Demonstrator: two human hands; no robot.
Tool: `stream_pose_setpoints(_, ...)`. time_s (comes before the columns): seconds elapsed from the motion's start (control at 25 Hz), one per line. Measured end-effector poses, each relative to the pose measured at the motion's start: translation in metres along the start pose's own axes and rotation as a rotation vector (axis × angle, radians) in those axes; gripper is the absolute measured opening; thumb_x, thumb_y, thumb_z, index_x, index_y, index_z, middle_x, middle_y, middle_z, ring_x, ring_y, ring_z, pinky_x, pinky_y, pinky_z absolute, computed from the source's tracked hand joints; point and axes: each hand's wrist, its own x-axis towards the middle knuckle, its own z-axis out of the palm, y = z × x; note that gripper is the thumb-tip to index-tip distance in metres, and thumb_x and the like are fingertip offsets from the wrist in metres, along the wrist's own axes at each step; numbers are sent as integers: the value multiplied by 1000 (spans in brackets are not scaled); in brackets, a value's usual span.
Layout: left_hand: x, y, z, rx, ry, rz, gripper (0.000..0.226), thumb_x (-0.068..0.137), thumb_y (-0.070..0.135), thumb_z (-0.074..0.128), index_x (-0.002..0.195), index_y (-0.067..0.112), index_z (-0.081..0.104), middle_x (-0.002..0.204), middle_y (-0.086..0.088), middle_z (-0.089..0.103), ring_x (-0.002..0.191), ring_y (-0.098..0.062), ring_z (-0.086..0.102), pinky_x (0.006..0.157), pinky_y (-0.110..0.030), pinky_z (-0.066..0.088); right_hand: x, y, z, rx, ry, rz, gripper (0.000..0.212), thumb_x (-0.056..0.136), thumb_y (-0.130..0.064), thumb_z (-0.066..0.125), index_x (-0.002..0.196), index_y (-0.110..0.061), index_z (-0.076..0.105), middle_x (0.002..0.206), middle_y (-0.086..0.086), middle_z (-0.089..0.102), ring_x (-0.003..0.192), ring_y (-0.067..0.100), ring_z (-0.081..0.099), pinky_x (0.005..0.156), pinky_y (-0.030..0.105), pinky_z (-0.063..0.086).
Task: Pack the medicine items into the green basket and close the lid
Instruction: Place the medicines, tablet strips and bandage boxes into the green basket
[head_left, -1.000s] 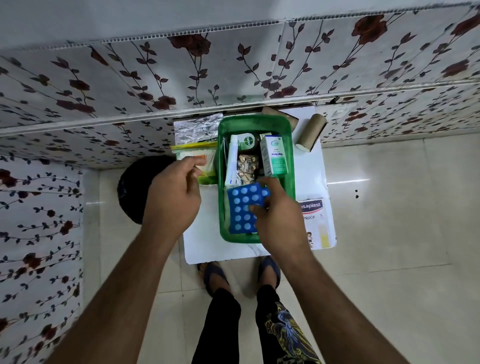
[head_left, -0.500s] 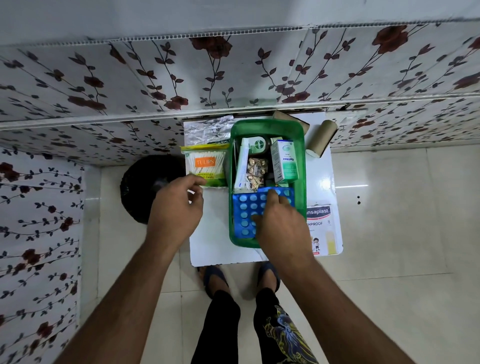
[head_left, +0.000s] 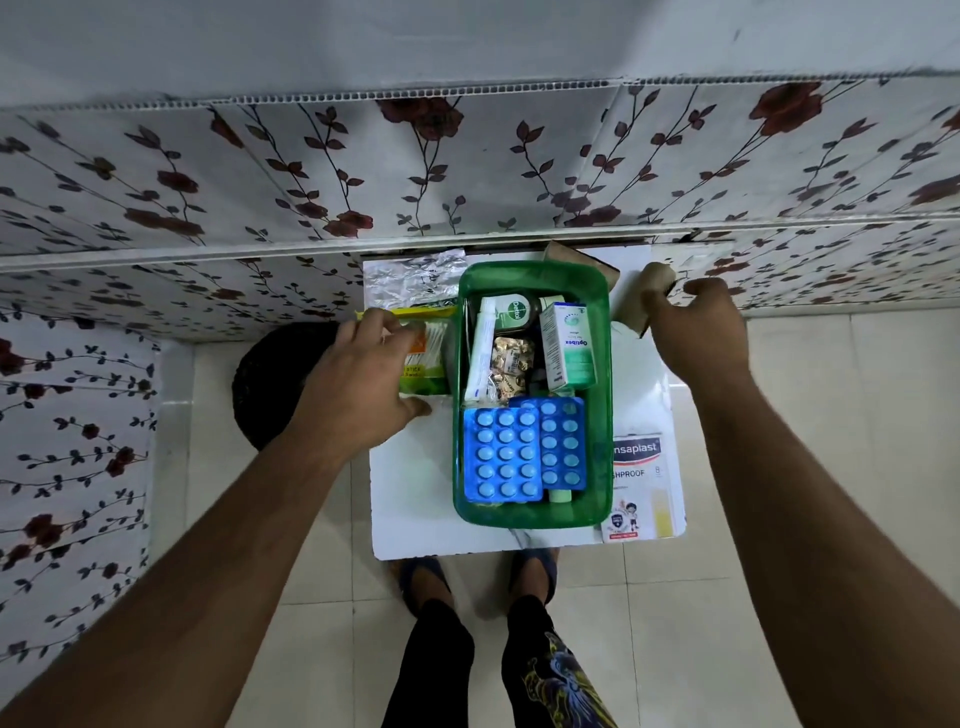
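Note:
The green basket (head_left: 602, 415) stands open on a small white table (head_left: 415, 499). Inside lie two blue blister packs (head_left: 501, 454), a white tube (head_left: 480, 353), a Dettol bottle (head_left: 514, 312), a pouch of small wrapped items (head_left: 511, 358) and a teal-and-white box (head_left: 566, 343). My left hand (head_left: 363, 384) rests on the yellow-green cotton-swab pack (head_left: 431, 364) left of the basket, fingers curled over it. My right hand (head_left: 696, 332) is at the brown bandage roll (head_left: 636, 301) right of the basket, fingers around its end. No lid is visible.
A plaster box (head_left: 639, 483) lies at the table's right front corner. A foil sheet (head_left: 415, 280) sits at the back left, and a second brown roll (head_left: 571, 257) behind the basket. A black round object (head_left: 275, 379) stands on the floor to the left. My feet are under the table edge.
My right hand left the blue blister pack lying in the basket and moved to the back right, onto the bandage roll. My left hand moved onto the cotton-swab pack.

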Motion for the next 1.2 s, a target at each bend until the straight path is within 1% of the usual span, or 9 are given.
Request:
stream_pose_setpoints(0.12, 4, 1, 3, 83, 9, 16, 95, 56, 45, 87, 137, 17, 45, 134, -10, 42, 118, -34, 41, 91, -47, 47, 20, 1, 15, 6, -109, 35, 61, 80, -53, 55, 112, -1, 61, 102, 16, 69, 93, 33, 64, 74, 31, 44)
stream_pose_setpoints(0.2, 4, -1, 8, 124, 48, 43, 86, 56, 41, 87, 129, 14, 50, 129, -11, 47, 112, -34, 43, 86, -46, 48, 24, 3, 19, 18, -128, 35, 64, 68, -58, 52, 101, -4, 65, 91, 15, 72, 84, 34, 70, 75, 38, 57)
stream_pose_setpoints(0.28, 1, -2, 13, 151, 94, 70, 77, 55, 40, 84, 120, 12, 53, 122, -10, 52, 105, -34, 45, 81, -46, 47, 22, 6, 20, 24, -125, 45, 65, 64, -57, 45, 96, -5, 66, 87, 15, 73, 81, 34, 71, 78, 42, 59)
stream_pose_setpoints(0.52, -14, -4, 5, 162, 50, 28, 75, 51, 49, 77, 116, 17, 55, 105, -4, 64, 98, -34, 49, 77, -43, 39, -3, -2, 3, 137, -64, 51, 50, 63, -50, 55, 100, -17, 56, 96, 6, 70, 87, 30, 71, 80, 49, 59)
stream_pose_setpoints(0.72, -51, 13, -67, 21, 112, -104, 92, 52, 63, 76, 131, 24, 49, 121, -3, 57, 111, -30, 46, 91, -45, 38, -39, 2, -23, 217, -44, 19, 43, 71, -39, 59, 111, -24, 55, 96, 3, 69, 88, 28, 69, 81, 49, 58)
stream_pose_setpoints(0.84, -62, 71, -87, -55, 65, 51, 92, 54, 66, 69, 134, 26, 46, 124, 1, 53, 112, -24, 47, 95, -42, 41, -55, 5, -28, 268, -67, 44, 37, 69, -42, 59, 105, -31, 54, 92, -4, 69, 87, 25, 70, 83, 50, 58)
stream_pose_setpoints(0.96, -54, 119, -51, 1, -68, 242, 89, 60, 61, 73, 136, 24, 43, 123, 1, 50, 111, -25, 49, 94, -41, 44, -65, 10, -32, 282, -92, 43, 39, 67, -45, 60, 104, -33, 54, 94, -5, 70, 88, 23, 71, 84, 51, 57)
stream_pose_setpoints(1.08, -41, 128, -17, -50, -156, 257, 91, 61, 55, 79, 137, 20, 44, 125, -1, 50, 112, -27, 48, 92, -45, 47, -65, 14, -39, 274, -93, 17, 46, 65, -46, 59, 108, -31, 55, 98, -4, 71, 88, 22, 70, 83, 49, 58)
stream_pose_setpoints(1.2, -43, 121, -4, -105, -134, 237, 86, 69, 55, 74, 141, 23, 41, 131, 0, 47, 117, -24, 44, 98, -39, 44, -64, 17, -44, 272, -96, -11, 49, 65, -45, 60, 111, -30, 56, 99, -3, 70, 88, 21, 70, 82, 48, 58)
